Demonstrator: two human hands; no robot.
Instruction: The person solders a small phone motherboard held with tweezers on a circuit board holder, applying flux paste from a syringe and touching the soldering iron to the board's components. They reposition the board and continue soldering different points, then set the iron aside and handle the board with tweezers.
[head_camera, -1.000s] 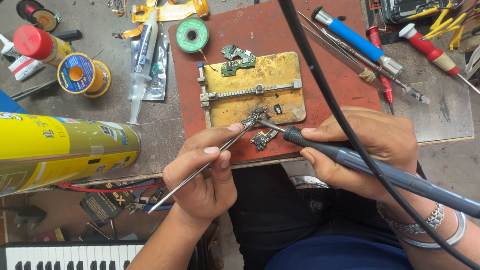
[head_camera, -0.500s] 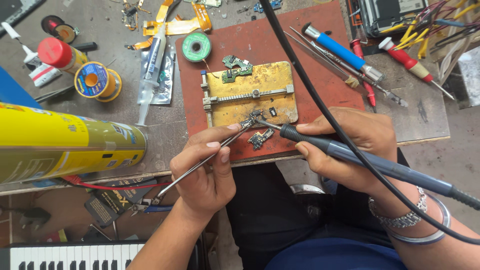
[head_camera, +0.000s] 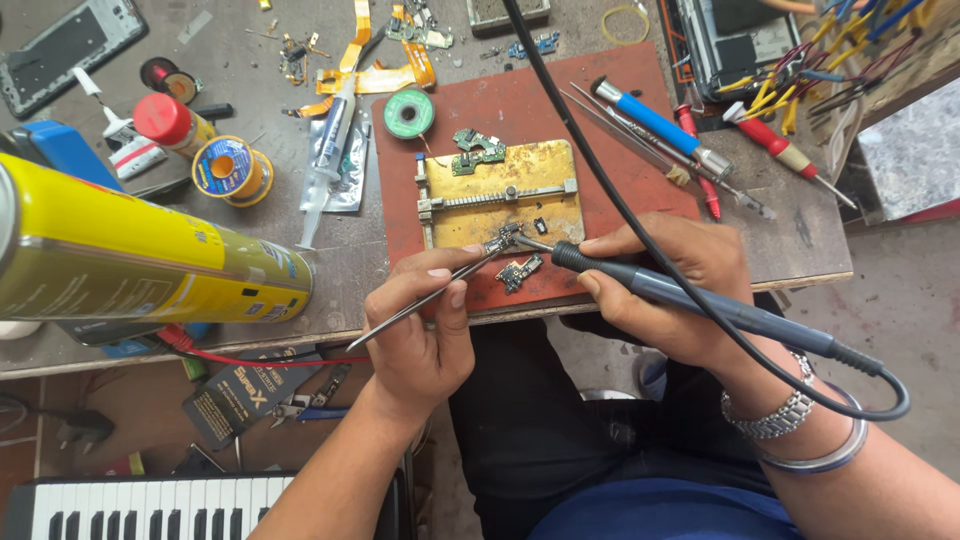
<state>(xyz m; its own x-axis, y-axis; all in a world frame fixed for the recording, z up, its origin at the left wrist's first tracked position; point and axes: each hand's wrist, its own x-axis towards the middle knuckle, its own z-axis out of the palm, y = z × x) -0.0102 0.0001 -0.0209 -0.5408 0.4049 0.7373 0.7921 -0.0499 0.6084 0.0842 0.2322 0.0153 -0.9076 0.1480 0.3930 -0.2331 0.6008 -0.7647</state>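
Observation:
My left hand (head_camera: 425, 325) grips thin metal tweezers (head_camera: 400, 312) whose tips reach a small circuit board piece (head_camera: 503, 241) on the lower edge of a brass-coloured board holder (head_camera: 500, 195). My right hand (head_camera: 675, 285) holds a dark soldering iron (head_camera: 690, 300) like a pen, its tip touching the same small piece. A black cord (head_camera: 590, 150) runs from the iron up across the bench. Another small board (head_camera: 519, 272) lies on the red mat (head_camera: 520, 110) just below the holder.
A big yellow spray can (head_camera: 140, 260) lies at the left edge. Solder spool (head_camera: 232, 170), green wire reel (head_camera: 409, 114), syringe (head_camera: 330, 160), blue and red screwdrivers (head_camera: 655, 125) and orange flex cables (head_camera: 375, 75) crowd the bench. A keyboard (head_camera: 140, 505) sits below left.
The view has shifted so the bench appears further right and lower. Both hands stay at the small board with tweezers and iron tip together.

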